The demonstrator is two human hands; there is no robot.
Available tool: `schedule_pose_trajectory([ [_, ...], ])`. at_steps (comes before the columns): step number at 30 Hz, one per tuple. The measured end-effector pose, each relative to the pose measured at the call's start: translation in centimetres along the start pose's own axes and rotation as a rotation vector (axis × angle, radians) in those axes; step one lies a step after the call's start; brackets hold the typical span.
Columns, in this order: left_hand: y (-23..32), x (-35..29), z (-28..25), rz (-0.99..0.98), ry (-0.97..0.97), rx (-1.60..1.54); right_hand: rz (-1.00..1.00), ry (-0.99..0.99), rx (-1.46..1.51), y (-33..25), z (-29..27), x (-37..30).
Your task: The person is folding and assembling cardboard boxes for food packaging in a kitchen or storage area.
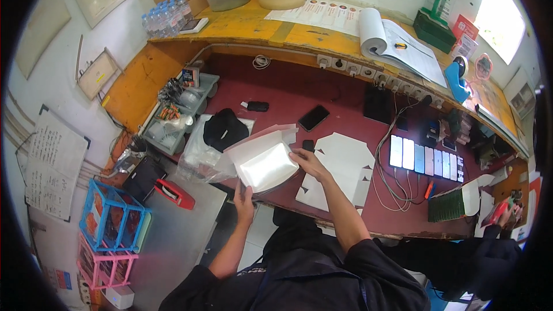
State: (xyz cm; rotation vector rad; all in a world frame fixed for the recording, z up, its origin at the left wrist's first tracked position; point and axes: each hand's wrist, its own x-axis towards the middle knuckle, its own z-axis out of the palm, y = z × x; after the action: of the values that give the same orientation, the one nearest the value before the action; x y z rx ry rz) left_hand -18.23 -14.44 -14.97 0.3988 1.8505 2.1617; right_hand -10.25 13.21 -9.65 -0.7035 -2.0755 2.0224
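Observation:
Both my hands hold an open white cardboard box [266,168] with a raised lid flap and a glossy inside, tilted in front of me. My left hand [245,200] grips its lower left edge, thumb up along the side. On the right side, my right hand [311,164] has its fingers closed on the wall. A flat, unfolded white box blank [340,170] lies just right of my right hand. Left of the box, a black cap [226,131] rests on clear plastic wrapping [196,158]. A dark phone [314,118] lies beyond the box on the red tabletop [276,89].
Several lit phones [427,161] with cables stand in a row to the right, near a green box [452,204]. Grey organizer bins [167,135] and a red stapler-like tool [174,194] are at left. A yellow shelf [230,26] runs behind. Another person's hand [508,214] shows far right.

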Motion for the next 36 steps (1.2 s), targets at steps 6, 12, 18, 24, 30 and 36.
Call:
schedule_pose_trajectory([
  [6, 1.7, 2.0, 1.3, 0.003, 0.112, 0.021, -0.01, 0.156, -0.048, -1.4, 0.8, 3.9],
  [12, 1.5, 2.5, 1.3, -0.025, 0.148, 0.087, 0.195, 0.154, -0.135, -3.5, 0.6, 5.2],
  [18, 2.3, 3.4, 2.0, 0.051, 0.202, 0.077, -0.054, 0.268, 0.192, 0.6, 0.2, 3.2],
  [24, 2.3, 0.7, 1.7, 0.238, 0.388, 0.258, -0.023, 0.184, -1.125, 10.5, -3.1, -11.3],
  [30, 2.2, -7.6, 3.3, 0.441, -0.018, 0.485, -0.036, -0.012, -1.007, 11.7, -6.3, -13.4],
  [36, 1.9, -9.5, 7.4, 0.164, -0.468, 0.264, 0.09, -0.161, -0.7, 13.3, -10.9, -12.6],
])
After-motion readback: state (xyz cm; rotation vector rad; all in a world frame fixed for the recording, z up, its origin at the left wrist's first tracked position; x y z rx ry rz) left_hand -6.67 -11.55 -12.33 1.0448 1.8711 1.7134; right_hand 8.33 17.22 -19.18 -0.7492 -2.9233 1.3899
